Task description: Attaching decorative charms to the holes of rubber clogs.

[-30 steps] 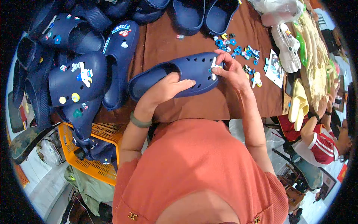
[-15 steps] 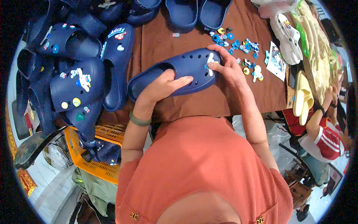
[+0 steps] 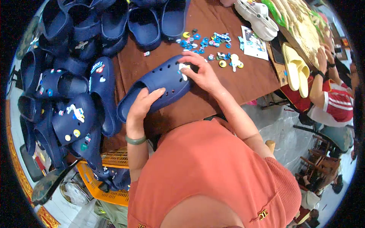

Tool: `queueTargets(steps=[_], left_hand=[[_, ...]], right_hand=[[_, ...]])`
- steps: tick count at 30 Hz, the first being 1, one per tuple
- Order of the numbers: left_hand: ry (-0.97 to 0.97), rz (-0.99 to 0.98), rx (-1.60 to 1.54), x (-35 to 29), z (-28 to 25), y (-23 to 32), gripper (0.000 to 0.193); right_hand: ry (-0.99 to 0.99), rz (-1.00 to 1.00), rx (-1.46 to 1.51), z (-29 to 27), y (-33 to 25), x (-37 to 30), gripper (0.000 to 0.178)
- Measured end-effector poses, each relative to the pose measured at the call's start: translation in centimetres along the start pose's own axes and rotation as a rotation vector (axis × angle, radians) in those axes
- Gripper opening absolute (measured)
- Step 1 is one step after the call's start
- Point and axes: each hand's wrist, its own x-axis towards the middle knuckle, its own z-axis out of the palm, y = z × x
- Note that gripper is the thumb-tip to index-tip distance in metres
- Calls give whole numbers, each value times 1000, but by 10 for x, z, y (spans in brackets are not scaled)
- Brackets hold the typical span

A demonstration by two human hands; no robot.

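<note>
A navy clog [image 3: 159,78] with holes in its upper lies tilted across the brown cloth, its toe towards the right. My left hand [image 3: 140,107] grips it at the opening, thumb on top and the other fingers hidden inside. At the toe, my right hand [image 3: 203,76] is closed around the front edge. Its thumb presses on a white shoe charm [image 3: 184,73] set in the upper, which the hand partly covers. Loose colourful charms [image 3: 203,42] lie on the cloth beyond my right hand, and a white figure charm [image 3: 235,62] lies nearer to it.
Navy clogs pile up on the left, one decorated clog [image 3: 102,95] beside my left hand. An orange crate [image 3: 108,195] stands below the table edge. At the right are a printed card [image 3: 254,43], a white clog [image 3: 260,19], yellow slippers [image 3: 295,72] and another person's arm [image 3: 318,85].
The view has swung, so the table things sit further left and more clogs show at the back. Both hands keep their hold on the clog, the right thumb still on the charm.
</note>
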Motion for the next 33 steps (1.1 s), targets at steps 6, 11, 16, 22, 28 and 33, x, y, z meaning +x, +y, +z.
queueTargets(steps=[6, 11, 16, 22, 28, 33], left_hand=[[20, -45, 38, 1, 0, 2, 44], [50, -32, 18, -3, 2, 4, 43], [46, -3, 25, -1, 5, 6, 43], [48, 39, 237, 4, -3, -4, 39], [34, 35, 175, 5, -7, -8, 43], [51, -11, -9, 0, 4, 7, 43]], right_hand=[[27, 3, -83, 1, -4, 0, 35], [9, 132, -62, 1, -7, -2, 58], [-214, 324, 177, -19, -5, 8, 71], [-239, 429, 359, -18, -2, 18, 69], [-98, 264, 19, -2, -6, 10, 65], [92, 113, -104, -20, -3, -1, 35]])
